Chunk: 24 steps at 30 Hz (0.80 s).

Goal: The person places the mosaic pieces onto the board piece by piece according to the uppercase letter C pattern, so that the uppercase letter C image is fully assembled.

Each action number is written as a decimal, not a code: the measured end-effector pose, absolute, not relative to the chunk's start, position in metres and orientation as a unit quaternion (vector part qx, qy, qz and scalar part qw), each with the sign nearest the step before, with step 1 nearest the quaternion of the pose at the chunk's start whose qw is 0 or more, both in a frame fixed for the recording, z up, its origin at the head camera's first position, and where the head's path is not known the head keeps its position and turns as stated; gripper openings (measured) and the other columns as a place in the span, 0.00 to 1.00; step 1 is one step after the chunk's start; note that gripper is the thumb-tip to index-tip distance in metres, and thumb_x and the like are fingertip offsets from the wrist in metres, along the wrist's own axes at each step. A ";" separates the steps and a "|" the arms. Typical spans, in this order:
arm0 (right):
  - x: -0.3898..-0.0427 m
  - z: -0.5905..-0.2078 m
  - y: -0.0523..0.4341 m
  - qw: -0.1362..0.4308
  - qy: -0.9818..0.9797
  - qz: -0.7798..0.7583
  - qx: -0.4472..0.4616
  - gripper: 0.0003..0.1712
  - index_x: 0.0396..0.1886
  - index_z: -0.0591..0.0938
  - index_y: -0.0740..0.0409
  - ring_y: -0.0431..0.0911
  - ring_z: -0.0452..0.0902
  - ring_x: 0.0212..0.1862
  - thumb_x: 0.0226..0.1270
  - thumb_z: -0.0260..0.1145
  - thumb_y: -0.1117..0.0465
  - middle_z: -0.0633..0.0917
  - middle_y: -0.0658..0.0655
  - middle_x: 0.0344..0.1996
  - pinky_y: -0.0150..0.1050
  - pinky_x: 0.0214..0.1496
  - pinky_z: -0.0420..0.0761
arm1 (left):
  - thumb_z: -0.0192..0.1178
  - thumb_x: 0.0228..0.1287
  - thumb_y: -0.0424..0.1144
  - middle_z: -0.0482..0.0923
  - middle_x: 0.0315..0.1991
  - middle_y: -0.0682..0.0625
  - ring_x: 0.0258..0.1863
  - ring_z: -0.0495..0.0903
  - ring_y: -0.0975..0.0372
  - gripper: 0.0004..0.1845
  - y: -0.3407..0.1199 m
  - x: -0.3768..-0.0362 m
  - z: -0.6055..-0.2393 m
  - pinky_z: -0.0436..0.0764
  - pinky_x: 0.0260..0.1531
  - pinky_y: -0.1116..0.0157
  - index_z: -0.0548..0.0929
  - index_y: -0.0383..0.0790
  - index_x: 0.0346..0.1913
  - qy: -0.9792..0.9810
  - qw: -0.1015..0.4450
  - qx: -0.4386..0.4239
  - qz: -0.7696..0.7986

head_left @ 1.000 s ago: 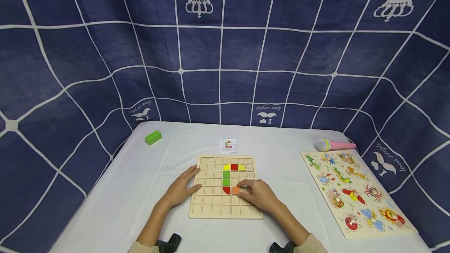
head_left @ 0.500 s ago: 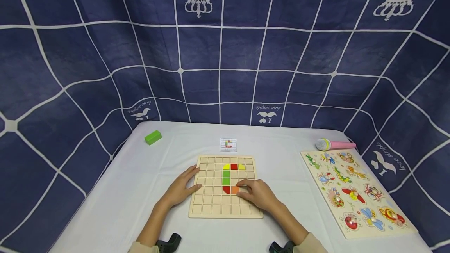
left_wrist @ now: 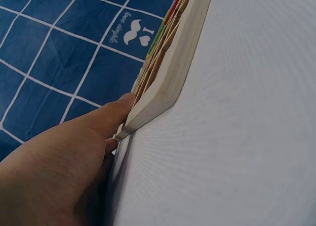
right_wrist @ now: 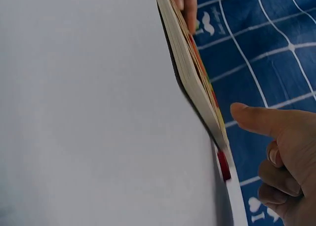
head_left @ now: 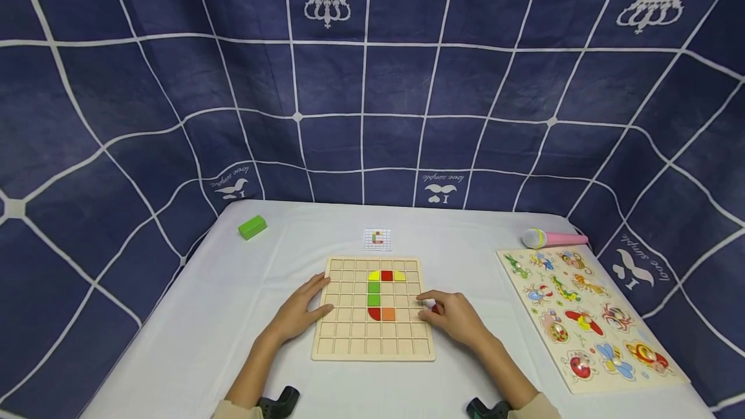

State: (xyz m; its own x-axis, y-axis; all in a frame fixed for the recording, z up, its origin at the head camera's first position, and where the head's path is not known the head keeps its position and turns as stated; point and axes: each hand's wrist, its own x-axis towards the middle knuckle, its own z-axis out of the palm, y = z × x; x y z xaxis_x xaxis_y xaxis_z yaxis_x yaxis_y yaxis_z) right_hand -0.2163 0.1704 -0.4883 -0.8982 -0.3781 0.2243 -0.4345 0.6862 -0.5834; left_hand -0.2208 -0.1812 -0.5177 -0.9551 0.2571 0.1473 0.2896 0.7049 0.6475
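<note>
While the left hand (head_left: 302,312) rests flat with straight fingers on the left edge of the square wooden grid board (head_left: 349,335), the right hand (head_left: 451,315), fingers curled, hovers over a small red piece (head_left: 433,308) by the board's right edge; whether it pinches it is unclear. Farther back, coloured tiles (head_left: 381,295) fill some cells.

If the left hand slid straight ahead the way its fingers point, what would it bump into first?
Probably the green tiles in the wooden grid board. The left hand lies flat on the board's left edge, fingers pointing right across empty squares; the exact line is hard to judge.
</note>
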 end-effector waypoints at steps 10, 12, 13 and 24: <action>-0.214 -0.496 0.206 0.018 -0.920 0.335 0.203 0.15 0.42 0.84 0.48 0.32 0.52 0.12 0.53 0.72 0.54 0.63 0.42 0.07 0.27 0.13 0.56 | 0.62 0.59 0.49 0.56 0.69 0.44 0.68 0.54 0.48 0.35 -0.182 -0.221 -0.517 0.57 0.62 0.46 0.64 0.41 0.67 -0.921 0.028 -0.151 -0.358; -0.215 -0.497 0.207 0.031 -0.918 0.336 0.207 0.15 0.42 0.84 0.49 0.32 0.52 0.12 0.53 0.72 0.55 0.63 0.42 0.07 0.27 0.12 0.56 | 0.62 0.59 0.49 0.55 0.69 0.44 0.68 0.54 0.48 0.35 -0.182 -0.221 -0.517 0.57 0.62 0.46 0.64 0.41 0.67 -0.920 0.028 -0.153 -0.360; -0.215 -0.498 0.207 0.037 -0.917 0.337 0.208 0.15 0.42 0.84 0.49 0.31 0.52 0.12 0.53 0.72 0.56 0.63 0.42 0.08 0.27 0.12 0.56 | 0.61 0.59 0.50 0.55 0.69 0.44 0.68 0.54 0.48 0.35 -0.182 -0.222 -0.518 0.57 0.62 0.46 0.64 0.42 0.67 -0.920 0.027 -0.153 -0.361; -0.231 -0.502 0.207 0.074 -0.934 0.304 0.174 0.11 0.38 0.85 0.49 0.34 0.54 0.13 0.53 0.72 0.60 0.63 0.42 0.08 0.28 0.14 0.56 | 0.61 0.59 0.51 0.55 0.70 0.45 0.68 0.53 0.48 0.35 -0.182 -0.221 -0.520 0.57 0.62 0.46 0.64 0.42 0.68 -0.920 0.027 -0.152 -0.360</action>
